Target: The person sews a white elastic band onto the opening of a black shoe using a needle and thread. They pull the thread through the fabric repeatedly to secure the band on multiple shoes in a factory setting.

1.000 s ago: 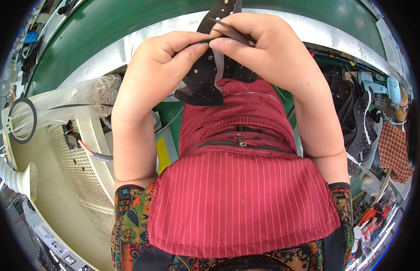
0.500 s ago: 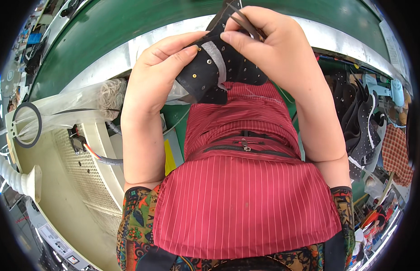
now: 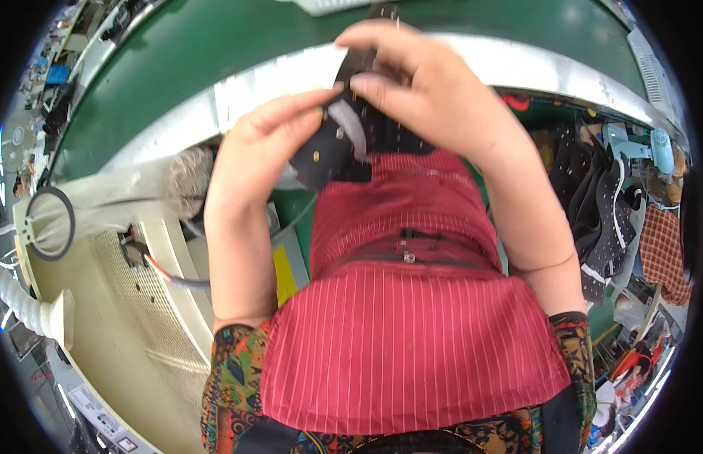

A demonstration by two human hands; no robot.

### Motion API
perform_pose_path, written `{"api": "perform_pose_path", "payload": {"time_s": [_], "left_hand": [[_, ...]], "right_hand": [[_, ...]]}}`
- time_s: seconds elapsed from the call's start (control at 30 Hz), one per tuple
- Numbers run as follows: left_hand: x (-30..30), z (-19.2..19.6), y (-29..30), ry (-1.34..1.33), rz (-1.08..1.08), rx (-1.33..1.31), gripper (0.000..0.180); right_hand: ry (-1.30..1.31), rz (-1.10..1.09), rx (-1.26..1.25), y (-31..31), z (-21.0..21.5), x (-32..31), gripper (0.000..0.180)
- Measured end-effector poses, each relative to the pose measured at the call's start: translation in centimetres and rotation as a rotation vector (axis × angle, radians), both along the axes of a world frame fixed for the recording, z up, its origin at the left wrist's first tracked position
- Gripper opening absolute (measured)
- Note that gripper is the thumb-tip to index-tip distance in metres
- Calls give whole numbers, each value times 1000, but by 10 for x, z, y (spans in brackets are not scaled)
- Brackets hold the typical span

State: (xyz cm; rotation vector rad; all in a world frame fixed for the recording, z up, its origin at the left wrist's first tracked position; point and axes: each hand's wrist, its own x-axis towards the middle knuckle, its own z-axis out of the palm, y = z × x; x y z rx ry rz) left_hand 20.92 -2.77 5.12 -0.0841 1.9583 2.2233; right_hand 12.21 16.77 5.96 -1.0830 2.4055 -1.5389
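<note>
My left hand [image 3: 253,151] pinches the left edge of a black piece [image 3: 328,155] with small shiny eyelets, just above my lap. A curved light-grey strip [image 3: 350,129] lies across the piece. My right hand [image 3: 442,91] is bent over the piece's upper part, thumb near its surface and index finger reaching left. Dark snips [image 3: 397,72] seem to sit in its curled fingers, blurred and mostly hidden. A narrow part of the black material sticks up beyond the fingers.
A red pinstriped apron [image 3: 412,340] covers my lap. Ahead runs a green work surface [image 3: 253,45] with a pale metal edge. To the left are a cream machine housing [image 3: 94,303] and a clear plastic bag [image 3: 132,185]; black dotted pieces [image 3: 593,197] hang at right.
My right hand has moved left and slightly down across the black piece, and the snips' blades no longer show clearly. The piece has shifted slightly; a white rim has appeared at the top.
</note>
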Motion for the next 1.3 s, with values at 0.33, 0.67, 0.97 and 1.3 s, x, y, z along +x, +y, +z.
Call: {"api": "perform_pose_path", "payload": {"time_s": [0.33, 0.67, 0.97, 1.3], "left_hand": [[8, 15, 2, 85, -112, -540, 27], [9, 27, 20, 164, -99, -788, 20], [15, 23, 20, 187, 229, -918, 21], [19, 43, -12, 255, 492, -812, 20]], "right_hand": [[126, 193, 322, -7, 5, 9, 20], [131, 157, 289, 7, 10, 20, 18], [-227, 42, 61, 12, 17, 34, 28], [-210, 79, 106, 40, -13, 36, 22]]}}
